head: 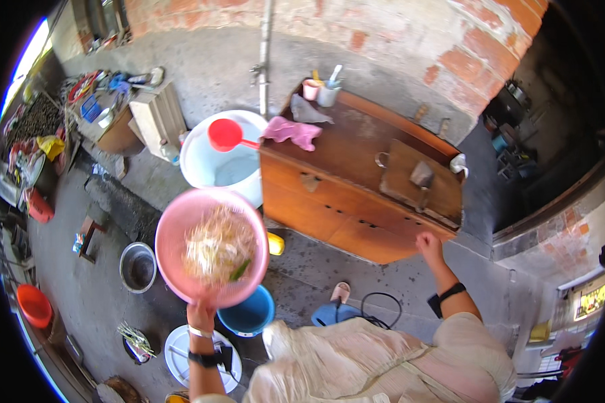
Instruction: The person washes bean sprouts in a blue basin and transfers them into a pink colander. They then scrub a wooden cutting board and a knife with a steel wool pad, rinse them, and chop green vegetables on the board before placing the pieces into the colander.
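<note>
My left hand (pixel 201 318) grips the near rim of a pink plastic colander (pixel 174 237). Inside it lies a heap of pale, stringy vegetables that look like bean sprouts (pixel 214 247), blurred, with one green pepper-like piece (pixel 240 270) at the side. My right hand (pixel 429 245) is loosely curled beside the front right corner of a wooden cabinet (pixel 302 194), and nothing shows in it. On the cabinet top, a cleaver (pixel 422 179) rests on a wooden cutting board (pixel 398 163).
Behind the colander stands a large white tub (pixel 194 163) of water with a red dipper (pixel 225 135). A blue bucket (pixel 247 312), a metal basin (pixel 137 267) and a round white lid (pixel 179 352) are on the floor. A pink cloth (pixel 292 132) lies on the cabinet's left end.
</note>
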The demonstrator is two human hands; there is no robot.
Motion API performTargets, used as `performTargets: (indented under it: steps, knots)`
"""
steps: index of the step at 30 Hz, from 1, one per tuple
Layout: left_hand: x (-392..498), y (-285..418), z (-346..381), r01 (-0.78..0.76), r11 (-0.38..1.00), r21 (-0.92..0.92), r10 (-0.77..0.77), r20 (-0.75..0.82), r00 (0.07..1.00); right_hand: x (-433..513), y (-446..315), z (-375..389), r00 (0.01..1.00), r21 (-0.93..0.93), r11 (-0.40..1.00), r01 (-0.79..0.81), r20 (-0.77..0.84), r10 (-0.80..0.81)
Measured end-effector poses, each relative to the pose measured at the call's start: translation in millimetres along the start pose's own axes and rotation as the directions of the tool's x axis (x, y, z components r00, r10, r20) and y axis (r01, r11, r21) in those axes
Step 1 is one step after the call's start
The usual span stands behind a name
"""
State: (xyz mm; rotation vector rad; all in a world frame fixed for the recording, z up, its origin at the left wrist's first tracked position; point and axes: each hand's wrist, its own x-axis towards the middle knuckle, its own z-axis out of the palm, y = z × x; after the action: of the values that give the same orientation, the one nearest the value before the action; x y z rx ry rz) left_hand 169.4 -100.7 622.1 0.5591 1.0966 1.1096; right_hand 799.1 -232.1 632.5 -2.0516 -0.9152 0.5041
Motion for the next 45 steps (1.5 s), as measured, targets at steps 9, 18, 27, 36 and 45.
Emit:
performTargets:
  steps: [9, 18, 27, 36, 45]
  knots:
    - [155, -43, 357, 0.146, 0.983, -0.115, -0.124, 0.177, 0.976, 154, -42, -32, 0.990, -0.585, 0.800, -0.138, -0.062, 0.126]
    - [254, -46, 457, -0.215, 0.626, 0.749, 0.380, -0.052, 0.924, 180, -16, -87, 0.837, 0.103, 0.878, -0.467, 0.372, 0.401]
    - [235, -44, 562, -0.729, -0.149, 0.668, -0.462, 0.604, 0.649, 127, -42, -140, 0.897, 0.425, 0.793, -0.437, 0.144, 0.417]
    - [245, -73, 588, -0.695, -0.536, 0.479, -0.554, 0.422, 0.718, 109, -33, -138, 0.908, 0.274, 0.868, -0.413, 0.048, 0.417]
    - [191, 1, 608, -0.777, -0.152, 0.610, -0.231, 0.743, 0.628, 119, -18, -154, 0.978, -0.251, 0.945, -0.210, -0.066, 0.200]
